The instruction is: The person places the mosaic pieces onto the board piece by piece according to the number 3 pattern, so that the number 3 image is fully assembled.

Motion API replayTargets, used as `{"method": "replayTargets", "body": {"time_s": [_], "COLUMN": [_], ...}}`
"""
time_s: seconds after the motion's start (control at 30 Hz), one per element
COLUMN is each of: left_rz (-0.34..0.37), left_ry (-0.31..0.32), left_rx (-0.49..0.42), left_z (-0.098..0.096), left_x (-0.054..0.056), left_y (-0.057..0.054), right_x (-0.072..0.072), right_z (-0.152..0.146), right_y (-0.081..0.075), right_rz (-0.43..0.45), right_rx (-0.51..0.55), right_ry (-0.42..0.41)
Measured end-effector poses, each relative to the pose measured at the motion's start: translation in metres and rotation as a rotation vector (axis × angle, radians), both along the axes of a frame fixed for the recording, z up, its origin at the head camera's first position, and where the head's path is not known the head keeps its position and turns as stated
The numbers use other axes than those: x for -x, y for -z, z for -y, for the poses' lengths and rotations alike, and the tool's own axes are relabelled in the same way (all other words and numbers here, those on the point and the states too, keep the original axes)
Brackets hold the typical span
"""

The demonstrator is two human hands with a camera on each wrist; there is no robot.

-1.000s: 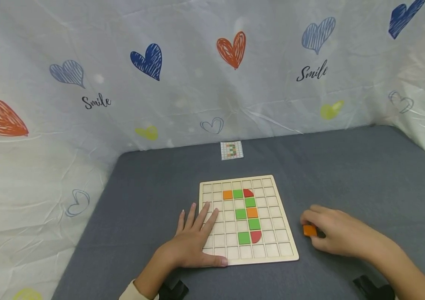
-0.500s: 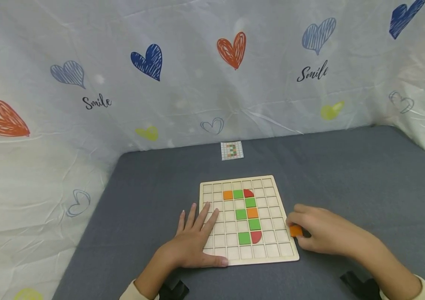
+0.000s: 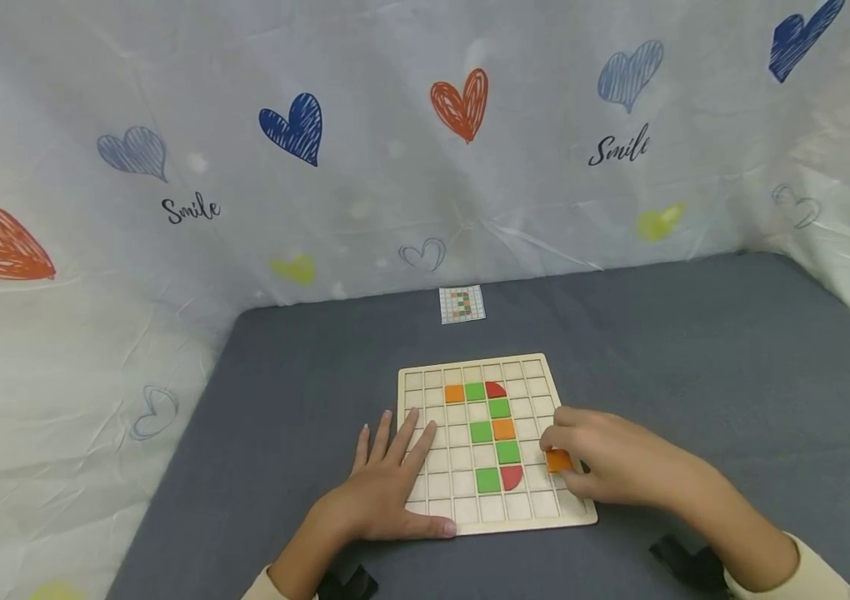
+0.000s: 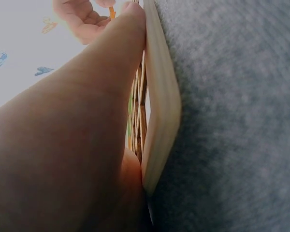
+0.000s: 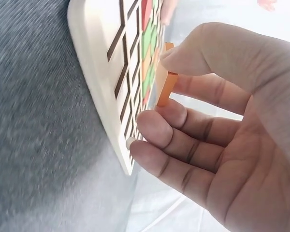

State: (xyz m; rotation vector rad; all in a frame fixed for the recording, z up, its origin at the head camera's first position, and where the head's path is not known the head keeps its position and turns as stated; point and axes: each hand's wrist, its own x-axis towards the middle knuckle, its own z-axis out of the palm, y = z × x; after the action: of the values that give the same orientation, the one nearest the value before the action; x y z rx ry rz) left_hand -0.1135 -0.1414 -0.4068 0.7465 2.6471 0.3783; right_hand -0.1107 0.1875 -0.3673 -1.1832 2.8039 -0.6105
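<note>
A square wooden grid board point(image 3: 522, 508) lies on the dark grey table. Orange, green and red tiles fill some of its cells, among them a red rounded tile point(image 3: 512, 477) and a green tile point(image 3: 488, 481). My left hand point(image 3: 387, 492) rests spread flat on the board's lower left corner, thumb along the near edge. Between thumb and fingertips my right hand point(image 3: 612, 458) pinches an orange square tile point(image 3: 557, 461) over the board's right side. In the right wrist view this orange tile point(image 5: 166, 84) is held on edge, close over the grid.
A small printed card point(image 3: 462, 305) with a coloured grid pattern lies at the back of the table point(image 3: 305, 367). Behind it hangs a white curtain point(image 3: 365, 167) printed with hearts and the word Smile.
My right hand has moved left with the orange tile, from the bare table beside the board to above its right columns. The left hand has stayed in place.
</note>
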Motion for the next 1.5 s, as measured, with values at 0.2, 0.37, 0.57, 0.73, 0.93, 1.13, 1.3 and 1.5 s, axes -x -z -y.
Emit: {"method": "replayTargets", "body": {"time_s": [0.2, 0.37, 0.57, 0.73, 0.93, 1.13, 1.3, 1.5], "left_rz": [-0.002, -0.02, -0.019, -0.022, -0.026, -0.021, -0.008, -0.008], "left_ry": [-0.008, -0.005, -0.005, -0.008, -0.007, -0.002, 0.0, 0.004], "left_rx": [-0.004, -0.02, -0.014, -0.009, 0.025, 0.028, 0.014, 0.011], "left_z": [0.001, 0.003, 0.004, 0.001, -0.002, -0.002, -0.001, 0.0], "left_x": [-0.002, -0.001, -0.001, 0.001, 0.003, 0.003, 0.001, 0.0], "left_y": [-0.002, 0.005, 0.013, 0.004, -0.002, 0.0, 0.001, 0.002], "right_x": [0.002, 0.004, 0.005, 0.008, 0.01, 0.008, 0.008, 0.008], "right_z": [0.012, 0.017, 0.024, 0.033, 0.043, 0.051, 0.058, 0.067], "right_y": [0.001, 0.0, 0.0, -0.001, -0.001, 0.005, 0.009, 0.01], "right_rz": [-0.047, -0.061, -0.079, -0.092, -0.085, -0.078, -0.104, -0.104], "right_rx": [-0.001, 0.002, -0.01, -0.019, -0.019, -0.01, 0.002, -0.007], "right_ry": [-0.033, -0.061, -0.089, -0.11, -0.128, -0.139, -0.168, -0.178]}}
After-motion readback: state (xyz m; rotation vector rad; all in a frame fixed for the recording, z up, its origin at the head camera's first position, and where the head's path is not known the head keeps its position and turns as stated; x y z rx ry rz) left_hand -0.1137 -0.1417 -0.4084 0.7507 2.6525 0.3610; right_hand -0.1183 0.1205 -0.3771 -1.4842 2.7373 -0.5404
